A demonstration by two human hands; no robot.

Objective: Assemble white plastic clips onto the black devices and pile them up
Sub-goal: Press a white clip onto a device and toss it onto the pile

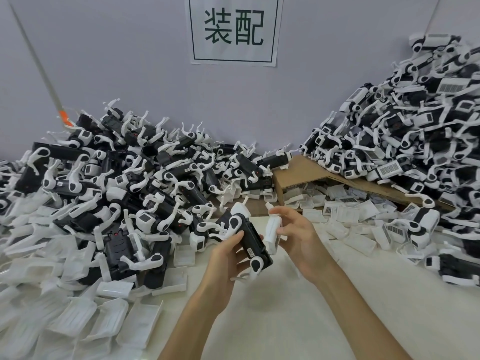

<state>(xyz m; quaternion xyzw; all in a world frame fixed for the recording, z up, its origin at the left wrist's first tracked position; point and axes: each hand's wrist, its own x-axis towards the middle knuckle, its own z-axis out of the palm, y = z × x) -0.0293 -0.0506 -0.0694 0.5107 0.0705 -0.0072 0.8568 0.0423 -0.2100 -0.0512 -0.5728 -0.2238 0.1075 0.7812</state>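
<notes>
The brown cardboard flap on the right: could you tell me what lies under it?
White plastic clips, some barcode-labelled, show beneath the brown cardboard flap; deeper in is covered.

Two hands are showing: the left hand (pixel 228 258) is gripping one black device (pixel 249 237), the right hand (pixel 298 237) one white clip (pixel 274 229). On the desk (pixel 311 320) a left heap (pixel 130 178), a right heap (pixel 415 126) and loose clips (pixel 78 320) are lying beyond counting. One cardboard box (pixel 298 172) and one paper sign (pixel 233 29) are showing.
</notes>
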